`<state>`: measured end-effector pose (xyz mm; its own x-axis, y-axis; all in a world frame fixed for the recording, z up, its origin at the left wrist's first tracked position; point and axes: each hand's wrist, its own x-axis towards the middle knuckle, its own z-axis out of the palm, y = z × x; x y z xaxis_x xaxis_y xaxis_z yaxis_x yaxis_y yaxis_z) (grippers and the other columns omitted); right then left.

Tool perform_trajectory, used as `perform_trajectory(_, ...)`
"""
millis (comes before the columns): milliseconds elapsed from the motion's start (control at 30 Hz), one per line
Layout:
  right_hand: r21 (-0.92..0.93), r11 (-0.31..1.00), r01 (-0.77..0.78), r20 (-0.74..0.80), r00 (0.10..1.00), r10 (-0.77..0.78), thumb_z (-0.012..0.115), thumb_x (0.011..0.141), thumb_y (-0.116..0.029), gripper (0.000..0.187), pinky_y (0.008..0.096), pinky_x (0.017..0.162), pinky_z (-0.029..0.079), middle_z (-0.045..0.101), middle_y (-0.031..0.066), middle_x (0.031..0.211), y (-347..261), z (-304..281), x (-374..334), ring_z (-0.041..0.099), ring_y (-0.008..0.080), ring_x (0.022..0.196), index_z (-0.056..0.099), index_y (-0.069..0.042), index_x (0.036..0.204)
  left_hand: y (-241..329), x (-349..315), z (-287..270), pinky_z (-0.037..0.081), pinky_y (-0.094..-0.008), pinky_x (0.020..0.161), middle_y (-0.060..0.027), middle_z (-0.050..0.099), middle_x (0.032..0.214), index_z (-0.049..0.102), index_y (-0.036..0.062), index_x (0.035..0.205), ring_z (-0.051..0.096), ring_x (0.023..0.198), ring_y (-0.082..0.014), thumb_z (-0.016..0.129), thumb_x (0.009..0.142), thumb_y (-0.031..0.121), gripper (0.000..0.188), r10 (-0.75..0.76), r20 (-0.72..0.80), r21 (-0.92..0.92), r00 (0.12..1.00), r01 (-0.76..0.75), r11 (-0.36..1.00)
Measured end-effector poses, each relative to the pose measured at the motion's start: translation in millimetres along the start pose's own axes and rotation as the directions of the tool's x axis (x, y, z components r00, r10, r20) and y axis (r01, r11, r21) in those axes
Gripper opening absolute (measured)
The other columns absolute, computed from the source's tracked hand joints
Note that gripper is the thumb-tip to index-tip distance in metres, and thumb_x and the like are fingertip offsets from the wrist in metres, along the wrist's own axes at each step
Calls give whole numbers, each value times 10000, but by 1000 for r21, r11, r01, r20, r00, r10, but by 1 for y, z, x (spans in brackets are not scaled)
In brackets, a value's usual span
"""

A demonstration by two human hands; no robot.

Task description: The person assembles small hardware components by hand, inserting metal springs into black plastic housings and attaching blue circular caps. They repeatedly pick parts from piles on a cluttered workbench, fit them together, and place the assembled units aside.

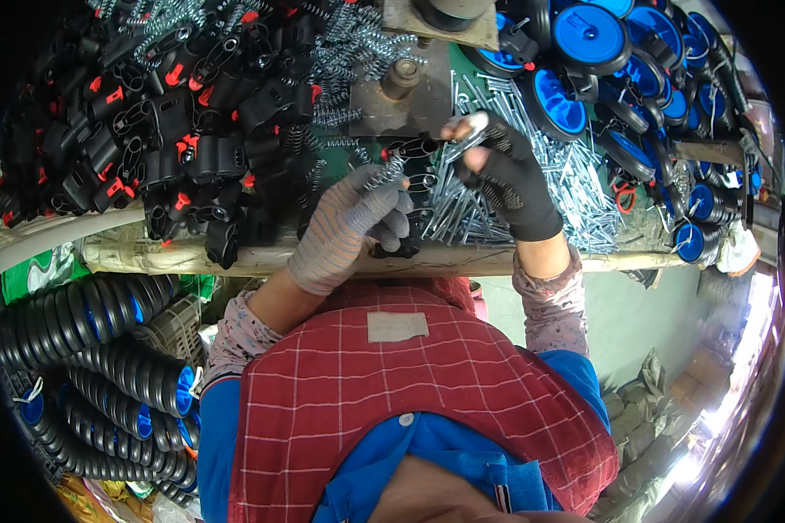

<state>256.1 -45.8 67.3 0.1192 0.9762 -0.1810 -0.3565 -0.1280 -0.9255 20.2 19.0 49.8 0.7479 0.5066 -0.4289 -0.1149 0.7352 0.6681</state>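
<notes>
My left hand (pixel 353 222), in a grey striped glove, is closed on a coil spring (pixel 384 174) whose end sticks out past the thumb and fingers. My right hand (pixel 504 179) wears a black glove with bare fingertips. It pinches a small shiny metal piece (pixel 469 139), too blurred to name, above a pile of long metal pins (pixel 576 192). Black plastic parts with wire loops (pixel 414 148) lie between the hands, partly covered by the left fingers.
Black plastic housings with red tabs (pixel 196 148) heap up at left, loose springs (pixel 358 48) behind. A metal press fixture (pixel 401 78) stands at the back centre. Black wheels with blue hubs (pixel 589 35) fill the right. Wheel stacks (pixel 96 314) lie below the bench edge (pixel 262 259).
</notes>
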Motion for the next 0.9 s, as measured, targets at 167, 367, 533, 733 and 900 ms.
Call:
perform_trajectory(167, -407, 908, 99, -109, 982, -156, 713, 911, -68, 207, 253, 829, 498, 706, 26, 1054, 28, -7, 12, 625, 88, 930, 677, -31, 1112, 4, -7, -17, 509, -228, 618, -38, 668, 954, 632, 57, 1176, 632, 755, -96, 630, 1012, 299, 292, 95, -17, 200, 995, -90, 976)
perform_trajectory(367, -835, 482, 266, 69, 919, -388, 764, 827, -23, 344, 339, 981, 486, 651, 129, 1255, 47, -21, 19, 653, 253, 1128, 680, -61, 1158, -3, -11, -24, 510, -271, 633, -56, 669, 957, 619, 17, 1195, 636, 761, -119, 630, 1007, 265, 311, 240, 23, 525, 970, -216, 823)
perform_trajectory(533, -896, 253, 366, 203, 842, -500, 834, 811, -214, 529, 426, 997, 492, 645, 157, 1272, 29, 1, 3, 609, 358, 1194, 628, -108, 1287, -10, -16, -24, 534, -350, 687, -138, 659, 969, 610, -12, 1176, 668, 782, -259, 679, 943, 149, 292, 579, 268, 825, 770, -494, 276)
perform_trajectory(733, -775, 552, 308, 327, 943, -67, 799, 855, -194, 395, 352, 712, 552, 707, 144, 1017, 9, 52, -41, 724, 287, 828, 664, -34, 1190, -9, -34, -8, 508, -399, 569, -114, 621, 840, 630, 40, 1081, 645, 686, -279, 707, 895, 225, 274, 402, 501, 863, 767, -406, -301)
perform_trajectory(900, -724, 681, 109, 302, 938, 170, 765, 844, -28, 240, 277, 730, 542, 700, 104, 957, -1, 57, -41, 672, 155, 765, 670, 2, 1063, -13, -42, -21, 500, -386, 549, -90, 614, 811, 630, 54, 1048, 642, 667, -263, 733, 865, 300, 324, 252, 483, 873, 838, -442, -206)
